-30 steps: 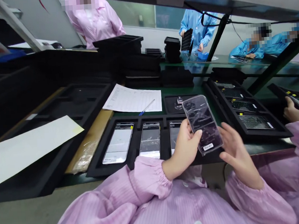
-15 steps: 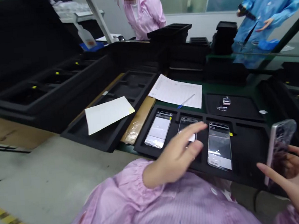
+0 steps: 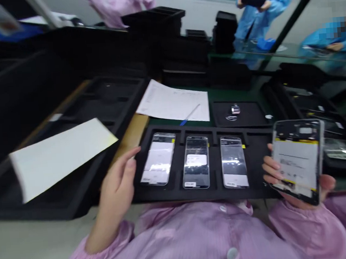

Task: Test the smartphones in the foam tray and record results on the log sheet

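Note:
My right hand (image 3: 275, 169) grips a smartphone (image 3: 297, 156) upright at the right, its thumb on one edge and its fingers round the other. The side facing me shows a pale panel with print and a dark top with camera parts. My left hand (image 3: 117, 184) is empty, fingers stretched out, at the left end of a black foam tray (image 3: 259, 143). Three phones with lit screens lie in the tray's slots: a left phone (image 3: 158, 159), a middle phone (image 3: 196, 162) and a right phone (image 3: 233, 162). Small yellow tabs stick out at their upper corners.
Behind the tray lie a printed sheet (image 3: 174, 102), a blue pen (image 3: 189, 115) and a black pad (image 3: 249, 114) with a small metallic cylinder (image 3: 235, 109). Left, a white card (image 3: 64, 157) rests on another black tray (image 3: 85, 194). More phones in trays stand right; people work beyond.
My left hand has moved left, away from the middle phone. My right hand has turned the held phone so its printed panel faces me. The view has shifted right.

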Motion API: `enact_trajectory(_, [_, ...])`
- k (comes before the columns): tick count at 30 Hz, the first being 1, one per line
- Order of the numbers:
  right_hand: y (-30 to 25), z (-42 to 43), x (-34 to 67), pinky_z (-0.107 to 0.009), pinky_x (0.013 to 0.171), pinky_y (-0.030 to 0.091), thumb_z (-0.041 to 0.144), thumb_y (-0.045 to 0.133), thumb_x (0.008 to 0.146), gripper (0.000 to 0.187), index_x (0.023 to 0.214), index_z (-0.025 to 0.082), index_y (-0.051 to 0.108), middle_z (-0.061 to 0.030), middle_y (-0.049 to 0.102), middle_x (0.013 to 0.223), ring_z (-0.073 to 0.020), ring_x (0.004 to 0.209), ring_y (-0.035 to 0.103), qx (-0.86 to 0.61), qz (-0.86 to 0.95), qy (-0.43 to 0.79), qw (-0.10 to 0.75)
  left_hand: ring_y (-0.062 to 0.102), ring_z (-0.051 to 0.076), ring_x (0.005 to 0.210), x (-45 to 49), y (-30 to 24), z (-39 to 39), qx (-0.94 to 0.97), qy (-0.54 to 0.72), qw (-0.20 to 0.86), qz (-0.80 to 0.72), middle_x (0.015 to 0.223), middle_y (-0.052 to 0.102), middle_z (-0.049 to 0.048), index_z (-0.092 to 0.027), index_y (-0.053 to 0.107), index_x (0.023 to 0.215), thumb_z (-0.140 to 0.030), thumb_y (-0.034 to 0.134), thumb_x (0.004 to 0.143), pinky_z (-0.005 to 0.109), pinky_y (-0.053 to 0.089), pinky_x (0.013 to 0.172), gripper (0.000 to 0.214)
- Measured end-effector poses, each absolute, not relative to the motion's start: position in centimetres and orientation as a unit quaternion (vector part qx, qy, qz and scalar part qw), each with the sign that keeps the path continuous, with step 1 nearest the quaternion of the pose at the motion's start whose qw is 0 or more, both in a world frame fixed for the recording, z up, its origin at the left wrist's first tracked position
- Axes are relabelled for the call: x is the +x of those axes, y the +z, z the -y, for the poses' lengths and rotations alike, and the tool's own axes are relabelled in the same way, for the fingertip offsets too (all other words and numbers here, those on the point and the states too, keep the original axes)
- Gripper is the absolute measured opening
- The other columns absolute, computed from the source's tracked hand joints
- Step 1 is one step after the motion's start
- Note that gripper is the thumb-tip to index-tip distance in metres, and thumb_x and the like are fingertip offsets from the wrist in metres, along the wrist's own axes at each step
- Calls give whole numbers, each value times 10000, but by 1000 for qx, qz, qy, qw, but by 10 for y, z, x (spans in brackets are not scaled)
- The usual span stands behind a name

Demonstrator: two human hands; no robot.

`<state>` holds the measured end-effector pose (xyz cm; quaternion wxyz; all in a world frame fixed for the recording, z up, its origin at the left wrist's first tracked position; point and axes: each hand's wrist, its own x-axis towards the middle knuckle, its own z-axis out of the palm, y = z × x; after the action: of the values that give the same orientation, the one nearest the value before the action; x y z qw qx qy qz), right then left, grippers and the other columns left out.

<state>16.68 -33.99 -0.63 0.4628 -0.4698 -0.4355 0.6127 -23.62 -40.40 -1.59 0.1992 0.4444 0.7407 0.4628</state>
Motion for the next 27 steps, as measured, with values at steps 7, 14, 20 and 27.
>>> enact_trajectory(7, [-9,340,160,-554,944,498,606,803,631,984,1405,163,388,-195,602,1200,-391,1110,597,-738,568,192,309,504,337,1362,-236,-24,392,508,352,175,-766,1459,558,98,-236,546,1329,-565,419,939,515,360,1165,526])
enact_trajectory(14, [-24,326,143,-546,923,523,439,731,789,946,1453,-87,309,-349,589,1204,-466,1133,612,-804,581,50,115,551,370,1309,-241,-34,391,528,319,133,-776,1414,593,134,-191,557,1348,-625,372,879,558,426,1110,666])
enact_trajectory(20, [-26,343,171,-588,1042,464,664,592,877,861,1427,12,478,-316,540,1350,-454,1302,507,-705,680,-12,200,534,383,1324,-241,-33,391,540,301,118,-777,1417,575,189,-112,554,1371,-659,328,885,567,424,1115,765])
enact_trajectory(27, [-42,348,205,-645,1143,328,646,486,951,521,1046,210,755,-176,410,1546,-401,1491,269,-582,783,42,217,552,391,1303,-238,-32,385,535,315,106,-776,1380,598,216,-96,603,1300,-650,340,875,578,422,1110,746])
